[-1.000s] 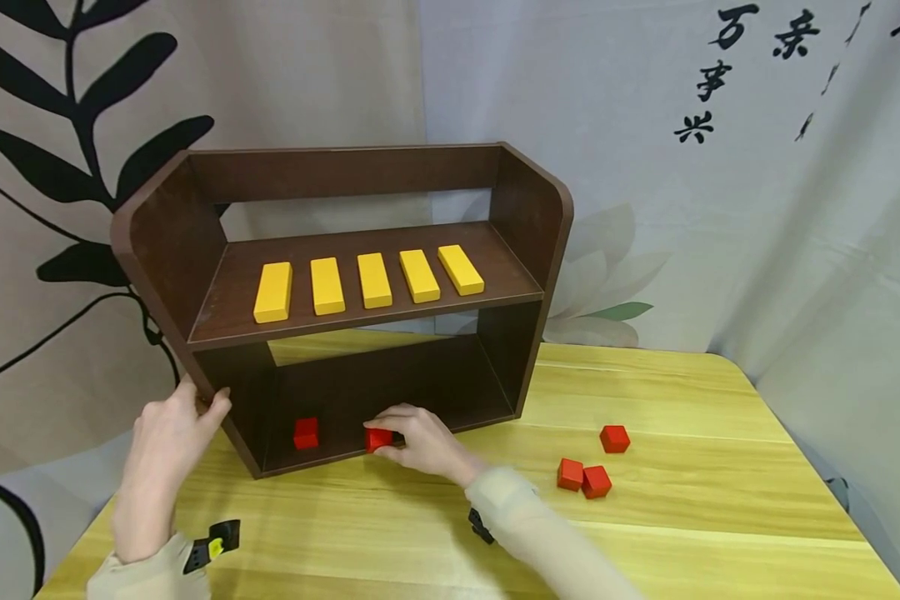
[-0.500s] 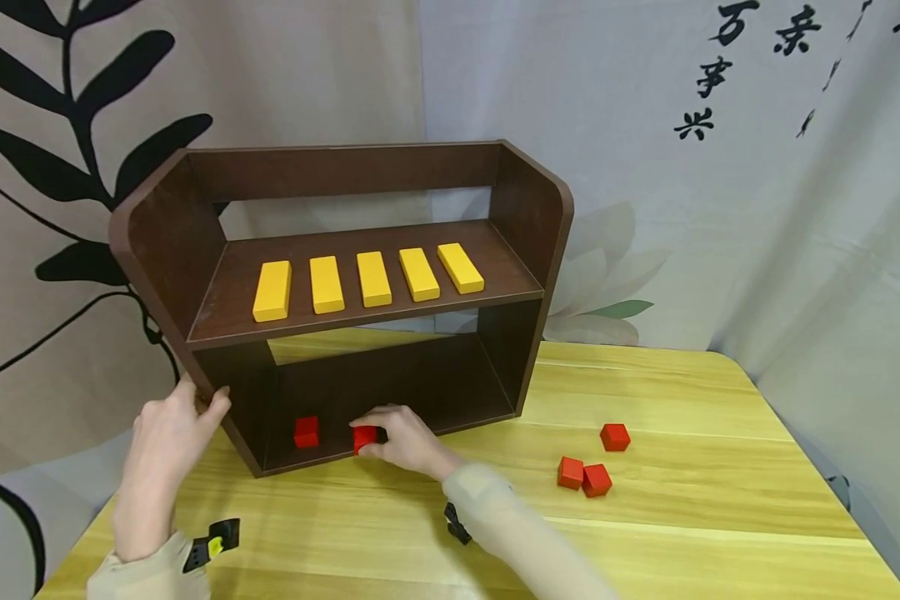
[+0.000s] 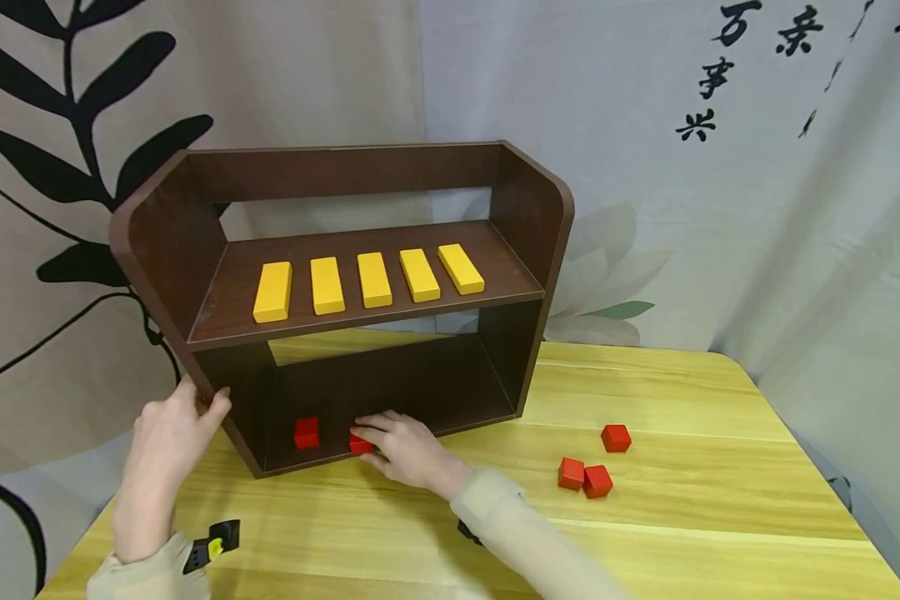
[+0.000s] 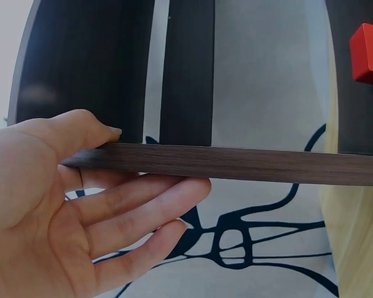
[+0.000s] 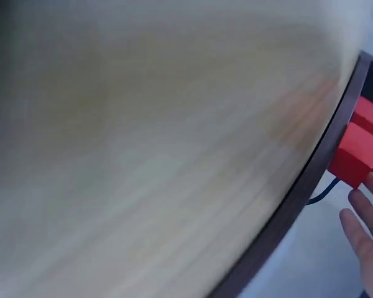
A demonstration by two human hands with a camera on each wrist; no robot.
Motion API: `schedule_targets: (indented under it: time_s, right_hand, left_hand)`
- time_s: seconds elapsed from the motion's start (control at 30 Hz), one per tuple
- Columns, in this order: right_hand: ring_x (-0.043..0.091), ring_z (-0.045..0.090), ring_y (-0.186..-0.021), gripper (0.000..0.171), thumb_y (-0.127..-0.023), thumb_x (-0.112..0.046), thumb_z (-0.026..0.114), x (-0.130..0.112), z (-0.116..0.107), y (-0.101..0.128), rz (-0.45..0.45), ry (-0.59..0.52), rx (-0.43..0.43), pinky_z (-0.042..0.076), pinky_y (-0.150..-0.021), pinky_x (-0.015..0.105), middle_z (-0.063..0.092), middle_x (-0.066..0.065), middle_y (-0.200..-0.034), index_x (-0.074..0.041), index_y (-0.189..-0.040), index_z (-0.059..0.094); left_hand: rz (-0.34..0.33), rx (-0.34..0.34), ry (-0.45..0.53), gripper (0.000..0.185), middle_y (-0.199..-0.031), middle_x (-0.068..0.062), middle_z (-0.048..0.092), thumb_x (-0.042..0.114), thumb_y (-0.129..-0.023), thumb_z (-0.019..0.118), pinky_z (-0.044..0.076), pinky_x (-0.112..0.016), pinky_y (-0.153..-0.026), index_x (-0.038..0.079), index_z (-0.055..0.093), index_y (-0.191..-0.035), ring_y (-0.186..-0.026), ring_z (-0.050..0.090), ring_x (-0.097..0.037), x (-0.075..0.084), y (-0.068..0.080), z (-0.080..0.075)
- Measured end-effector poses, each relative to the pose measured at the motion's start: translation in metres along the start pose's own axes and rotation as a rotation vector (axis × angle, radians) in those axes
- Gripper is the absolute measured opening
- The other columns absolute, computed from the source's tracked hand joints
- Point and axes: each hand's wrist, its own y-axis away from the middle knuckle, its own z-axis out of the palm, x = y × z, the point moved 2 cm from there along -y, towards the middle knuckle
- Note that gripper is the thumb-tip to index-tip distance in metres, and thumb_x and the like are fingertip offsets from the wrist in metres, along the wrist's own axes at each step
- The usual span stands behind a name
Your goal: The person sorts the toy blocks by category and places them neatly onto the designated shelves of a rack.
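A pale curtain (image 3: pixel 555 75) backs everything, its black brush writing (image 3: pixel 715 79) reading 万, 事, 兴 downward, with 亲 alongside. Before it stand the wooden bench (image 3: pixel 682 533) and brown shelf unit (image 3: pixel 528 200). The left hand (image 3: pixel 171 433) grips the unit's side panel between thumb and fingers; the right hand (image 3: pixel 405 450) has fingers loosely spread. Five yellow blocks (image 3: pixel 375 280) line the upper shelf. Below, a red cube (image 3: pixel 360 445) sits at the right fingertips, contact unclear, near another cube (image 3: pixel 307 432); three loose cubes (image 3: pixel 616 438) lie on the bench.

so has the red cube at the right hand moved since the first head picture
Yes: the red cube is now further left on the lower shelf, nearer the other red cube.
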Motion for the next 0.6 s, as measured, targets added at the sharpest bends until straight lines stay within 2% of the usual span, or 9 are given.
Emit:
schedule_targets:
  time_s: [0.13, 0.3, 0.43, 0.6]
  right_hand:
    - [0.011, 0.059, -0.116, 0.036, -0.091, -0.032, 0.062, -0.004, -0.005, 0.012, -0.078, 0.138, 0.047, 0.046, -0.098, 0.024, 0.061, -0.004, -0.13, -0.02, -0.125, 0.062]
    - [0.008, 0.061, -0.112, 0.03, -0.09, -0.029, 0.063, -0.011, -0.01, 0.02, -0.117, 0.23, 0.085, 0.048, -0.094, 0.022, 0.065, -0.007, -0.122, -0.021, -0.119, 0.066]
    - [0.008, 0.062, -0.11, 0.029, -0.091, -0.03, 0.061, -0.016, -0.009, 0.02, -0.118, 0.254, 0.062, 0.051, -0.09, 0.024, 0.065, -0.007, -0.122, -0.02, -0.118, 0.066]
    - [0.01, 0.063, -0.112, 0.034, -0.091, -0.033, 0.062, -0.016, -0.005, 0.014, -0.119, 0.247, 0.028, 0.049, -0.092, 0.023, 0.061, -0.003, -0.129, -0.017, -0.12, 0.065]
  left_hand:
    - [0.003, 0.004, 0.001, 0.035, -0.056, -0.006, 0.036, 0.031, -0.098, 0.043, 0.029, -0.03, -0.041, -0.002, 0.043, -0.088, -0.042, 0.036, -0.018, 0.0, 0.0, 0.0]
    - [0.009, 0.004, 0.006, 0.035, -0.056, -0.006, 0.037, 0.032, -0.098, 0.043, 0.029, -0.03, -0.04, -0.002, 0.043, -0.089, -0.042, 0.036, -0.018, -0.001, 0.0, -0.001]
    - [0.009, 0.004, 0.004, 0.035, -0.056, -0.006, 0.036, 0.032, -0.098, 0.042, 0.029, -0.03, -0.04, -0.003, 0.043, -0.09, -0.041, 0.036, -0.018, 0.0, 0.001, -0.001]
    - [0.009, -0.002, 0.007, 0.035, -0.056, -0.005, 0.035, 0.032, -0.098, 0.042, 0.028, -0.029, -0.04, -0.002, 0.043, -0.091, -0.041, 0.035, -0.018, 0.0, 0.001, 0.0]
